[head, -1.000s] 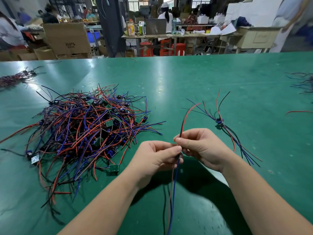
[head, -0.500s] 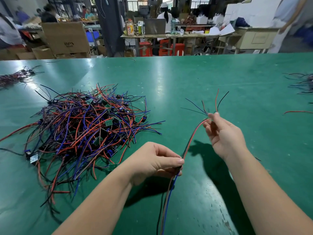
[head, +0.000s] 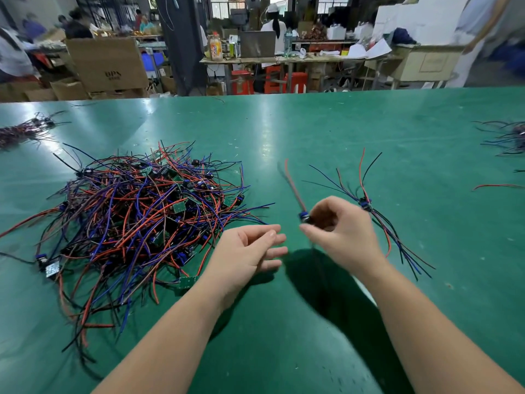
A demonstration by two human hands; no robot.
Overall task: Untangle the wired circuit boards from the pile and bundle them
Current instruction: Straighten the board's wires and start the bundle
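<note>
Your right hand [head: 341, 233] pinches one wired board [head: 304, 216], its red lead blurred, while your left hand [head: 247, 254] hangs slack, holding nothing. The tangled pile [head: 136, 217] sprawls toward the bench's [head: 312, 132] left edge — a sorted bundle [head: 366, 204] lies just beyond your right hand.

Left forearm [head: 170, 331] and right forearm [head: 426, 322] bare up to the frame's lower edge, left hand [head: 244, 251] bare, short plain thumbnail, right hand [head: 341, 237] bare, fingertips blurred
</note>
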